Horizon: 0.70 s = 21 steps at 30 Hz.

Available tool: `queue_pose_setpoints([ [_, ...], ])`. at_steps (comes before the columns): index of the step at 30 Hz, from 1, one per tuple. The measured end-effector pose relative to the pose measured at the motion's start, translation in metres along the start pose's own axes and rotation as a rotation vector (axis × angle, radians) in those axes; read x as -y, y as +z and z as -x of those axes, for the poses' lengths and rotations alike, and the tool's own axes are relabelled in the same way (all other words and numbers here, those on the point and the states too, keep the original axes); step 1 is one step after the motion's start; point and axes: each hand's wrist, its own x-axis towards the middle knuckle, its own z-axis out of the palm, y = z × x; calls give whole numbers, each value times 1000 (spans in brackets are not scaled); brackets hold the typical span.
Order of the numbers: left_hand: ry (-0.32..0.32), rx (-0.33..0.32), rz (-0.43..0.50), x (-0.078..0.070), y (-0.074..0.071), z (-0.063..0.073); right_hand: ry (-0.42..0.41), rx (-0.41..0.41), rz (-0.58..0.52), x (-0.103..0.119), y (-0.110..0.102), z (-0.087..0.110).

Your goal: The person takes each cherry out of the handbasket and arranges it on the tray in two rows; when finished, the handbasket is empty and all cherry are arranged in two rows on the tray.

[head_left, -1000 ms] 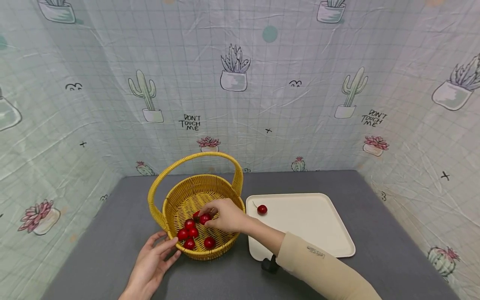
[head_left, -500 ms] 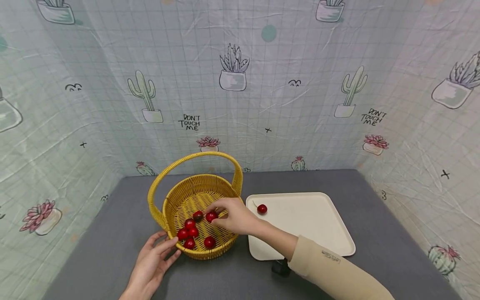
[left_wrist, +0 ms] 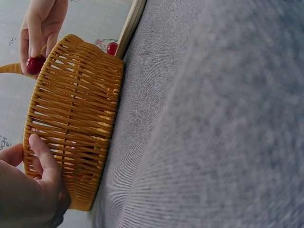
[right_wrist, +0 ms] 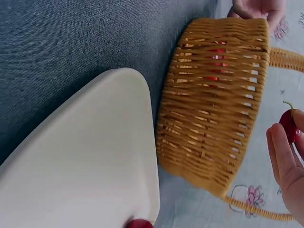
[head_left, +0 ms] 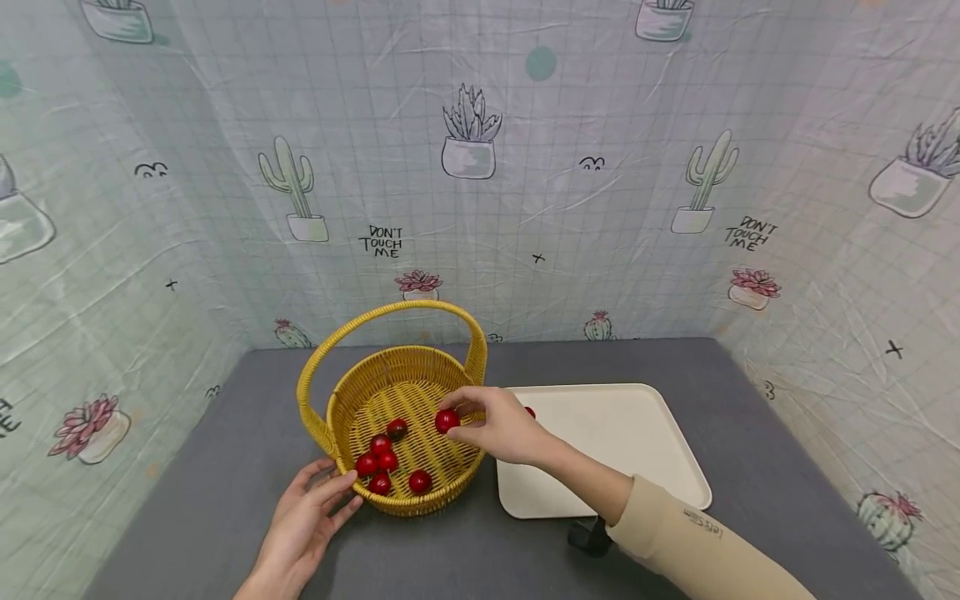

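Note:
A cherry [head_left: 447, 421] is pinched between the thumb and fingers of my right hand [head_left: 504, 427], above the right part of the yellow wicker basket [head_left: 405, 502]. In the right wrist view a short green stem shows on this held cherry [right_wrist: 288, 124]. My left hand [head_left: 298, 518] grips the basket's near left rim, with a finger lying along the outer weave in the left wrist view. Several more cherries [head_left: 381, 445] rest on the basket floor, mostly towards its near left side. Another cherry [head_left: 530, 412] lies on the tray, partly hidden behind my right hand.
A cream rectangular tray [head_left: 615, 450] stands right beside the basket on the grey tabletop [head_left: 450, 562]. The basket's tall handle [head_left: 390, 310] arches over it. Behind and at both sides hangs a cloth printed with cacti [head_left: 296, 187].
My right hand has lifted the cherry away from the others and carried it rightward, towards the basket's right rim. My left hand has stayed on the rim.

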Motion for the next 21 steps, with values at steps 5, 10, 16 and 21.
queue_pose_setpoints([
  [5,6,-5,-8,0,1,1,21,-13,-36,-5,-12,7],
  [10,5,-10,-13,0,2,1,40,-29,-72,-10,-21,14],
  [16,5,-13,-22,0,3,1,66,-77,-54,-15,-32,23],
  [21,6,-14,-30,-1,3,1,90,-119,-64,-23,-40,31],
])
